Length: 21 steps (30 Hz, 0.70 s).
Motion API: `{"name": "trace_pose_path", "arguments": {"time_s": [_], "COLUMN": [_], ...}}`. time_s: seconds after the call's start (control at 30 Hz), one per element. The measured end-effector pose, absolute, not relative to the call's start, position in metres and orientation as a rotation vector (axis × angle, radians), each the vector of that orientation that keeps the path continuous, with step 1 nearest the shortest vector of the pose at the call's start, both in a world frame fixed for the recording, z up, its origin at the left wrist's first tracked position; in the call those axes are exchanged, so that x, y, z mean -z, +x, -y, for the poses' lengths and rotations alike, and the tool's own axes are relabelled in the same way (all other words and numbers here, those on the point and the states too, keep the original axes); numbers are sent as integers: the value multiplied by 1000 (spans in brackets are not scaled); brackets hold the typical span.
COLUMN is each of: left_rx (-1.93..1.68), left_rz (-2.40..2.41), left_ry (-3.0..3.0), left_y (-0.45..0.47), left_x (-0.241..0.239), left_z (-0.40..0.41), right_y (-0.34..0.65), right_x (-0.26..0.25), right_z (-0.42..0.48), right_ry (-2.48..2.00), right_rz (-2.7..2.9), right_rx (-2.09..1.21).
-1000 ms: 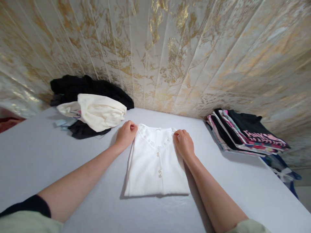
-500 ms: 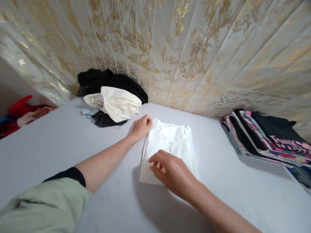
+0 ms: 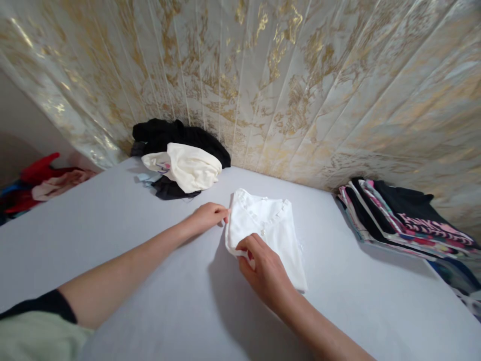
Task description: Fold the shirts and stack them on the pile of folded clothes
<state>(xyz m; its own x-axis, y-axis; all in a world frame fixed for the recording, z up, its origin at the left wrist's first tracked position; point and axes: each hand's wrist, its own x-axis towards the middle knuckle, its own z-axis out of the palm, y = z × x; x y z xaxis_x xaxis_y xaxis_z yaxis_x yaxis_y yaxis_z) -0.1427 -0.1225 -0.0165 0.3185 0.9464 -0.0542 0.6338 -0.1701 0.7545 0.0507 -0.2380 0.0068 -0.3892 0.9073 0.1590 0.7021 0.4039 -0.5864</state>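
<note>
We find the white top folded on the tabletop; the right hand pinches its near corner in its grip, the left hand rests unclenched at its edge; a heap lies unfolded.

You've got loads of bare grey table front and left; open lane between white top and folded shirt stack on the right; loose clothes heap blocks back-left; marbled wall closes the back.
</note>
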Motion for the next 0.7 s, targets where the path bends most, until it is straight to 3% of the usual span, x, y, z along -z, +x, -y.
{"name": "trace_pose_path", "arguments": {"time_s": [0.17, 0.7], "left_rx": [-438, -397], "left_rz": [-1620, -1639], "left_ry": [2131, 2151], "left_y": [-132, -127], "left_x": [14, 20], "left_z": [146, 145], "right_y": [48, 42], "right_x": [-7, 6], "right_z": [239, 246], "right_ry": [-1338, -1323], "right_rz": [2234, 2441], "right_rx": [-593, -466]}}
